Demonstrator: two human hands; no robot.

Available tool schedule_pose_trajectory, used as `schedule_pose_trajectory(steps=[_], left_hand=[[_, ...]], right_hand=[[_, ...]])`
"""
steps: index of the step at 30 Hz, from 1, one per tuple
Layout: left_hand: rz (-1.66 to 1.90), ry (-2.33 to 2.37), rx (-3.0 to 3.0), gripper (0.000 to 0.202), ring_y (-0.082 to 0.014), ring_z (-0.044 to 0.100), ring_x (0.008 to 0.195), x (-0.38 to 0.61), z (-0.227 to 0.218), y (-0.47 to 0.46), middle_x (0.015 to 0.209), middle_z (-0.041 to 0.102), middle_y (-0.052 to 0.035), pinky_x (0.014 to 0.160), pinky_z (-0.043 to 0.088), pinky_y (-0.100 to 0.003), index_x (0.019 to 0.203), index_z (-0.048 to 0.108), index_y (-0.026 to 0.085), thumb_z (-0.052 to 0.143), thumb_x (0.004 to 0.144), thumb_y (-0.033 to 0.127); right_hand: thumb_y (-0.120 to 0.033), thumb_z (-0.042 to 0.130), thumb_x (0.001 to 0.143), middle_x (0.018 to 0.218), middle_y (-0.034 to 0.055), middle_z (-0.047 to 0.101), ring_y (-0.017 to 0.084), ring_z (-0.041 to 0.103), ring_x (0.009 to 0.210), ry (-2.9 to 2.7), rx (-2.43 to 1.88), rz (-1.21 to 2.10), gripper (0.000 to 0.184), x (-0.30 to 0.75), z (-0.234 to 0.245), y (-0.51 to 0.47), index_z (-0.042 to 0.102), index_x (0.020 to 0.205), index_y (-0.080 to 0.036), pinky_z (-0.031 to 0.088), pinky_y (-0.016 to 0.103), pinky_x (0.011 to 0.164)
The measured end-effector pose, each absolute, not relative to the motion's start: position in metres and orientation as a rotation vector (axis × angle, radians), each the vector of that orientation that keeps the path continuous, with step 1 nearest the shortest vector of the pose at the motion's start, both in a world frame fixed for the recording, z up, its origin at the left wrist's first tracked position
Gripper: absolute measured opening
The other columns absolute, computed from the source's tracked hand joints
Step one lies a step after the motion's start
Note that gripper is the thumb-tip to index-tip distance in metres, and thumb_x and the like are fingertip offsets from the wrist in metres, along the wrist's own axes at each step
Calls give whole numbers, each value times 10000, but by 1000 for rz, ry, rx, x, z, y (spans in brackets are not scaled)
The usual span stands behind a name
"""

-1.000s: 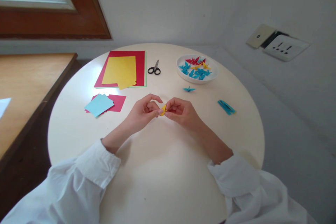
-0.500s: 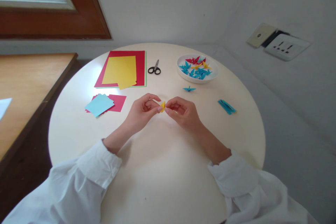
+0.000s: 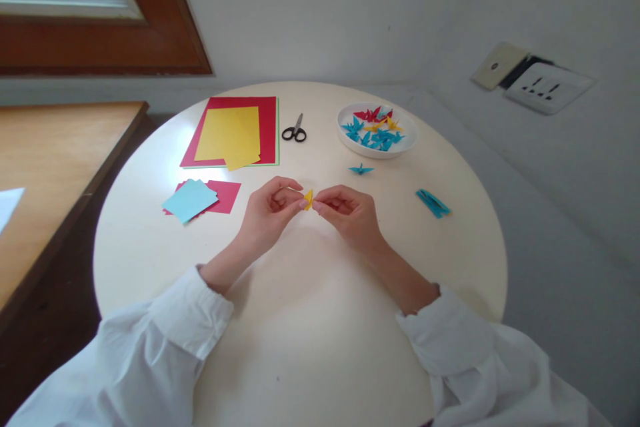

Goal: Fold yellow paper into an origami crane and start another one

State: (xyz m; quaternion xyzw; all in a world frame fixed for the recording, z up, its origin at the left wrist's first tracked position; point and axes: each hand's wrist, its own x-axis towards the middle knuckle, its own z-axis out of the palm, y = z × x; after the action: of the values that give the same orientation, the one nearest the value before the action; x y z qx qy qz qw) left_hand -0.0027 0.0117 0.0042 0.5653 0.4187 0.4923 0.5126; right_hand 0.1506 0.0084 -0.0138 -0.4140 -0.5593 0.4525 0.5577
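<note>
Between my two hands, above the middle of the table, is a small folded yellow paper crane [image 3: 309, 199]. My left hand [image 3: 273, 210] pinches its left side between thumb and fingers. From the right, the thumb and index finger of my right hand [image 3: 350, 212] are closed on its other edge. Fingertips cover part of the folds. A finished blue paper crane [image 3: 361, 169] lies on the table just beyond my right hand.
Round white table [image 3: 300, 347]. At the back are black-handled scissors [image 3: 295, 129], yellow paper [image 3: 227, 133] on red sheets, and a white dish [image 3: 343, 140] of coloured cranes. Light-blue squares [image 3: 190, 200] lie left; folded blue strips [image 3: 433, 203] lie right. A wall socket [image 3: 547, 88] is at right.
Both hands keep their pinch on the yellow paper crane. It has shifted slightly up and left, and its tilt looks a little different. Other things on the table have stayed put.
</note>
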Motion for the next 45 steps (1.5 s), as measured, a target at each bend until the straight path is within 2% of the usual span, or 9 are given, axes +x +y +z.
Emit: schedule_pose_trajectory(steps=[6,18,31,37,45], left_hand=[[1220,1000,1374,289,-120,602,637,-2,4,11,664,622,10,611,468,-249,766,569,177,760,650,360],[1240,990,1410,192,-87,492,573,-2,3,9,650,555,23,541,396,-223,732,554,184,723,686,263],[1223,1005,1355,259,-82,450,540,-1,4,8,589,507,45,520,353,-228,702,548,184,757,661,332],[1246,967,1340,272,-80,492,561,0,3,9,623,550,37,546,408,-223,705,550,183,763,660,346],[1290,900,1415,245,-96,567,606,-2,2,10,674,608,10,577,470,-228,666,545,179,751,681,311]], right_hand=[[-318,750,607,686,1,665,132,622,662,-1253,-969,1129,179,148,-15,10,635,662,-193,532,291,654],[-321,767,572,645,-18,655,113,582,608,-1196,-1015,1255,199,147,-18,11,641,656,-193,489,273,601],[-317,768,590,648,-12,663,124,610,631,-1221,-950,1241,190,144,-18,9,638,646,-190,502,276,619],[-274,730,618,605,-24,627,98,556,583,-1250,-992,1267,134,145,-15,8,641,636,-176,455,249,572],[-280,691,655,596,-24,623,95,542,583,-1277,-987,1309,113,146,-10,7,651,637,-176,449,257,605]])
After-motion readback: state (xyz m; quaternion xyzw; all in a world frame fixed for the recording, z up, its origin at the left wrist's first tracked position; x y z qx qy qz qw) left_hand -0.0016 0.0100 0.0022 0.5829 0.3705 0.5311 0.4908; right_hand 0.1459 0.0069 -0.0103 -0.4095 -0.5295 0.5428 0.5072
